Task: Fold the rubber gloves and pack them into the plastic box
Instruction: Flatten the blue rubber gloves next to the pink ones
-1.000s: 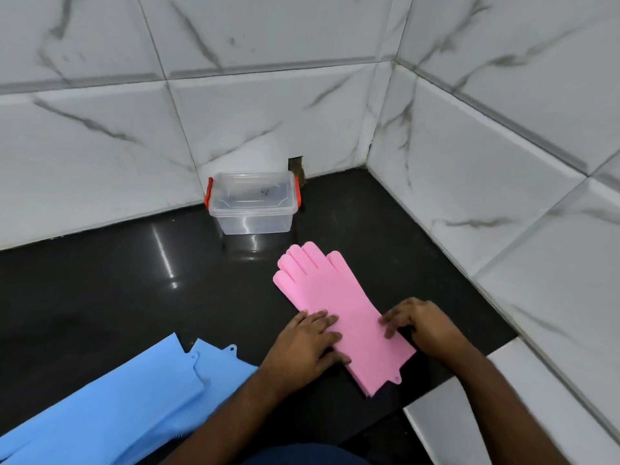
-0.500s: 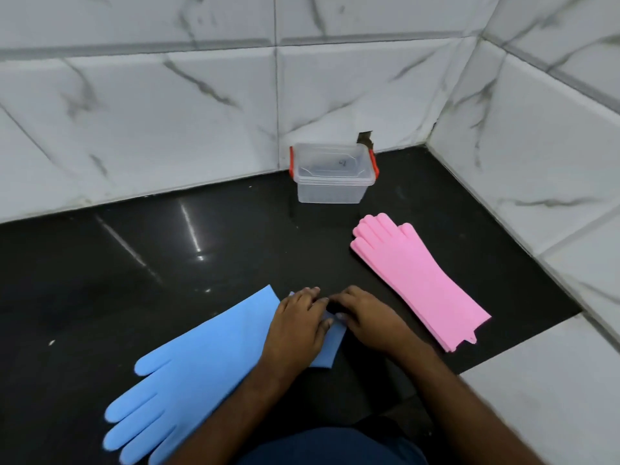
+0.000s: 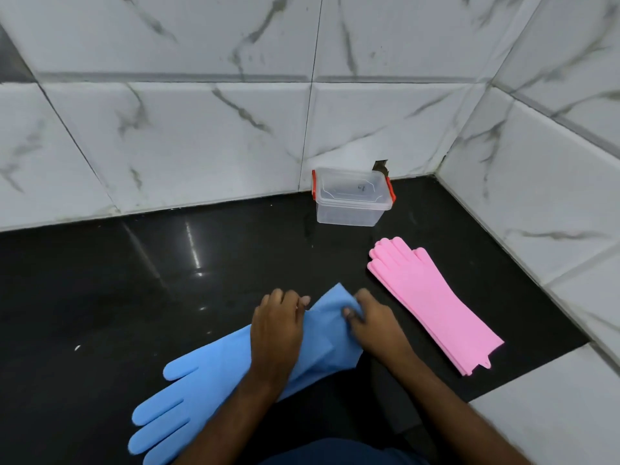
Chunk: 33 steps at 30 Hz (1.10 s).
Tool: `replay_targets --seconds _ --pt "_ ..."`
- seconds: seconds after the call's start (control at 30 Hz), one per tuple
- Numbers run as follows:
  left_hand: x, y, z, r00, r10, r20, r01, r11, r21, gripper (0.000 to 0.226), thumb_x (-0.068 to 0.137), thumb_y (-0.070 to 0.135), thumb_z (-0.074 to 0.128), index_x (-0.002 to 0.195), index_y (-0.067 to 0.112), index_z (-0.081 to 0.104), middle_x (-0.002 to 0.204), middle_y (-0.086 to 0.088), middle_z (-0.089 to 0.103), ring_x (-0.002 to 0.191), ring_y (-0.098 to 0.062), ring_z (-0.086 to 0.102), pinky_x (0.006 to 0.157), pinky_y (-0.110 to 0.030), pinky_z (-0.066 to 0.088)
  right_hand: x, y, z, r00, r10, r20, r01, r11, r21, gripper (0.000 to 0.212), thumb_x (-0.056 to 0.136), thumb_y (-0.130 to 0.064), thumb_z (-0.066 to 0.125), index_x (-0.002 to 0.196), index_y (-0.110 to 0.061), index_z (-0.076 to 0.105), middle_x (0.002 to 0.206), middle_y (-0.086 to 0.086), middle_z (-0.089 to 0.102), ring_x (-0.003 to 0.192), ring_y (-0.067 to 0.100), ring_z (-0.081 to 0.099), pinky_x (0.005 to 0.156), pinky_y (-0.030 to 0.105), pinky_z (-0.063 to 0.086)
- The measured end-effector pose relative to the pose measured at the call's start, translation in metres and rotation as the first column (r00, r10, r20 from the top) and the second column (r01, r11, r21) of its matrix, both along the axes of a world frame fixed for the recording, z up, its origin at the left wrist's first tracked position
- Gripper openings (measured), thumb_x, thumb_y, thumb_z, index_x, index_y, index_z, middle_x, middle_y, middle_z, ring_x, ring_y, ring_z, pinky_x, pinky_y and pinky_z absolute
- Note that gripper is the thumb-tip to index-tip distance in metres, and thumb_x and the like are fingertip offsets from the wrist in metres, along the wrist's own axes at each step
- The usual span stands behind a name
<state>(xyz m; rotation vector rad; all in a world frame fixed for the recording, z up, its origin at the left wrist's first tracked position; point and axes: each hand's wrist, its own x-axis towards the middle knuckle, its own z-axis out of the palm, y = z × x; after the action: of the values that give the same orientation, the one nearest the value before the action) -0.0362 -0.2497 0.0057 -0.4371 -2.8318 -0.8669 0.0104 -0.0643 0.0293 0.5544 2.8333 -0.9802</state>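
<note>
Blue rubber gloves [image 3: 201, 380] lie stacked on the black counter, fingers toward the lower left and cuffs toward the centre. My left hand [image 3: 276, 330] presses on the cuff part. My right hand [image 3: 372, 325] pinches the cuff edge, which is lifted into a peak. Pink rubber gloves [image 3: 432, 303] lie flat and stacked to the right, fingers pointing to the box. The clear plastic box [image 3: 352, 199] with red latches stands against the back wall, its lid on.
White marble-look tiled walls [image 3: 201, 135] close the back and right side. The black counter [image 3: 134, 280] ends at a white tile ledge [image 3: 550, 424] at the lower right. A small hole in the wall sits behind the box.
My hands left the pink gloves and moved to the blue gloves' cuff. The view swung left. The blue cuff is now lifted and partly turned over.
</note>
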Motion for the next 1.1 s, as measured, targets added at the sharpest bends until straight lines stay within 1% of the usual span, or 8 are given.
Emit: replay_targets --seconds 0.2,0.3,0.57,0.7,0.8,0.93,1.0,1.1 --pt "-0.001 0.0 0.007 0.976 0.101 0.193 -0.142 0.967 0.212 0.057 0.102 0.047 0.048 0.056 0.015 0.043 0.065 0.0 0.053 0.062 -0.023 0.06 0.059 -0.038 0.046 -0.03 -0.004 0.087 0.931 0.041 -0.363 0.083 0.943 0.321 0.015 0.1 -0.036 0.056 0.111 -0.028 0.062 0.066 -0.017 0.049 0.06 0.001 0.05 0.058 0.01 0.036" --pt "-0.002 0.001 0.007 0.984 0.037 0.177 -0.095 0.938 0.332 0.054 0.101 0.05 0.05 0.057 0.019 0.045 0.059 0.005 0.049 0.058 -0.015 0.055 0.059 -0.033 0.041 -0.051 -0.016 0.113 0.93 0.013 -0.366 0.04 0.99 0.138 0.02 0.103 -0.038 0.051 0.115 -0.027 0.062 0.082 -0.002 0.071 0.074 0.017 0.068 0.065 0.035 0.054" --pt "-0.012 0.011 0.016 0.945 0.012 0.327 -0.177 0.86 0.479 0.068 0.088 0.07 0.048 0.139 0.024 0.045 0.131 0.007 0.047 0.106 -0.009 0.059 0.093 -0.038 0.058 -0.077 -0.027 0.136 0.79 -0.094 -0.606 -0.01 0.986 -0.167 0.014 0.102 -0.024 0.055 0.108 -0.023 0.068 0.084 -0.015 0.069 0.08 -0.001 0.066 0.068 0.011 0.048" --pt "-0.029 0.019 0.024 0.63 -0.213 0.747 -0.575 0.519 0.633 0.073 0.091 0.073 0.045 0.126 0.01 0.054 0.115 -0.013 0.069 0.094 -0.024 0.073 0.073 -0.037 0.059 -0.072 -0.028 0.143 0.762 -0.18 -0.622 -0.05 0.941 -0.334 0.013 0.104 -0.028 0.054 0.111 -0.025 0.065 0.096 -0.011 0.071 0.088 0.007 0.069 0.072 0.023 0.057" --pt "-0.038 0.032 0.024 0.312 -0.701 0.641 -0.823 0.137 0.551 0.086 0.09 0.073 0.053 0.136 0.003 0.042 0.126 -0.034 0.064 0.107 -0.042 0.071 0.077 -0.041 0.058 -0.058 -0.016 0.137 0.747 -0.267 -0.608 -0.021 0.906 -0.424 0.016 0.105 -0.027 0.052 0.118 -0.026 0.062 0.107 -0.006 0.072 0.095 0.009 0.071 0.074 0.027 0.06" --pt "-0.061 0.059 0.015 0.52 -0.646 0.559 -0.813 -0.174 0.555 0.053 0.1 0.035 0.062 0.137 -0.002 0.053 0.127 -0.024 0.061 0.098 -0.033 0.071 0.071 -0.04 0.063 -0.023 0.017 0.101 0.735 -0.463 -0.495 0.166 0.831 -0.531 0.019 0.105 -0.022 0.055 0.123 -0.023 0.061 0.106 -0.005 0.075 0.094 0.01 0.073 0.075 0.028 0.057" --pt "-0.078 0.068 0.005 0.595 -0.488 0.638 -0.772 -0.126 0.624 0.042 0.096 0.002 0.064 0.137 -0.001 0.053 0.128 -0.024 0.063 0.087 -0.028 0.068 0.063 -0.035 0.062 0.004 0.037 0.07 0.764 -0.495 -0.415 0.275 0.83 -0.485 0.019 0.103 -0.022 0.057 0.122 -0.025 0.06 0.102 -0.008 0.077 0.091 0.01 0.075 0.076 0.031 0.058" --pt "-0.087 0.069 -0.009 0.642 -0.218 0.735 -0.677 0.289 0.677 0.053 0.086 -0.012 0.066 0.132 0.005 0.047 0.127 -0.024 0.063 0.089 -0.024 0.064 0.066 -0.033 0.054 0.047 0.059 0.018 0.852 -0.468 -0.234 0.387 0.864 -0.322 0.022 0.101 -0.019 0.062 0.121 -0.024 0.054 0.103 0.0 0.076 0.092 0.023 0.075 0.084 0.047 0.059"
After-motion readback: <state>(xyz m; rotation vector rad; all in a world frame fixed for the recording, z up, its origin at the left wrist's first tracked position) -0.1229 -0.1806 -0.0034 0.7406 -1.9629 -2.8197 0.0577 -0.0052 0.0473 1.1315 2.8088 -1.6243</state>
